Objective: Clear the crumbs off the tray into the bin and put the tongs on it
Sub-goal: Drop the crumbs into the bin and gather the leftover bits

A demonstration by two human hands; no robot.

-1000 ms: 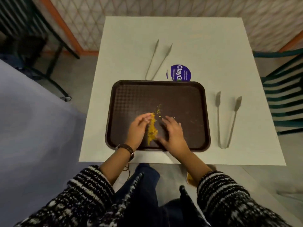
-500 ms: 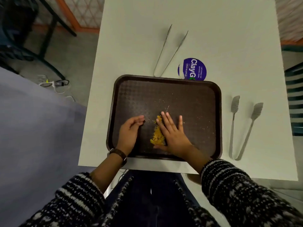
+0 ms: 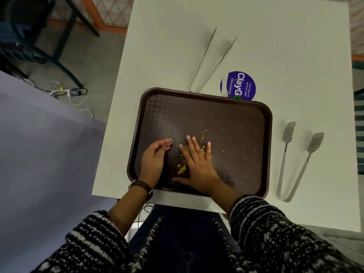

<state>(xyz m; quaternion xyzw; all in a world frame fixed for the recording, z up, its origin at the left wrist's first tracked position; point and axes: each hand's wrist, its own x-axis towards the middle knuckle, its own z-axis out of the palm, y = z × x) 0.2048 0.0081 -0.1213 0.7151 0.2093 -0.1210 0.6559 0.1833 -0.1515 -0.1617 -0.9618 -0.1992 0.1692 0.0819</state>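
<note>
The white table (image 3: 177, 46) carries a dark brown tray (image 3: 236, 119) with a textured floor at its near edge. Two metal tongs lie off the tray: slim tongs (image 3: 204, 54) behind it and slotted tongs (image 3: 315, 142) on its right. The right hand (image 3: 199, 164) lies flat on the tray, fingers spread, over yellow crumbs (image 3: 182, 168). The left hand (image 3: 155, 162) stands beside them, fingers loosely bent and holding nothing.

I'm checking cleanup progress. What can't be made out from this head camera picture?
- Bin: outside the head view's edges.
- Crumbs: part of the pile lies under the right hand.
- Left hand: too small to tell whether its curled fingers pinch crumbs.
- Purple sticker: near edge covered by the tray rim; small print unreadable.
</note>
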